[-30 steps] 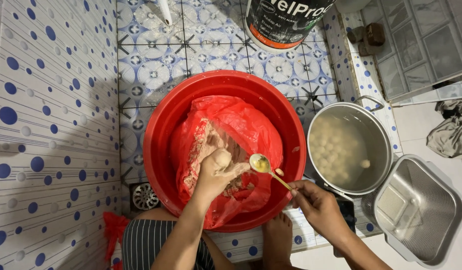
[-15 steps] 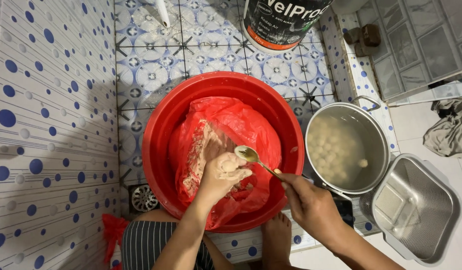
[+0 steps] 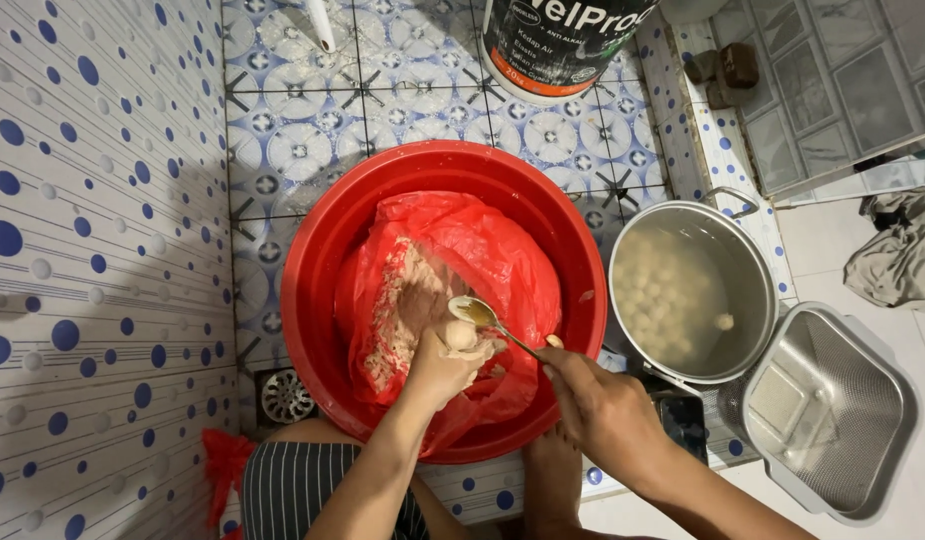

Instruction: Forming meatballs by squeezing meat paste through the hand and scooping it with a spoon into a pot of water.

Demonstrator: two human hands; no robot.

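Red basin (image 3: 322, 260): set on the patterned floor tiles, taken here as the landmark; a red plastic bag (image 3: 492, 250) is spread open inside it, with a pale paste (image 3: 407, 300) lying in the bag's left half.
Metal pot (image 3: 752, 270): just beside the basin's right rim, apart from it by a narrow gap; many pale balls are seen under cloudy water, so a good part of the shaping is judged done.
Square strainer (image 3: 882, 400): right of the basin, beyond the pot and touching its lower side; nothing is seen in it.
Dark bucket (image 3: 562, 40): behind the basin's far rim, near but apart.
Paste left: a fair heap is seen in the bag, so more balls are judged still to be formed.
Left hand (image 3: 447, 365): over the basin's middle, closed around paste, a round ball (image 3: 460, 333) pressed out at the top of the fist.
Right hand (image 3: 602, 410): at the basin's near right rim, clasped on a spoon (image 3: 474, 312) whose bowl is held just above the ball.
Open room: the dotted wall is close on the basin's left; free floor is seen only behind it; the path from basin to pot is unobstructed.
Floor drain (image 3: 285, 396): at the basin's near left edge.
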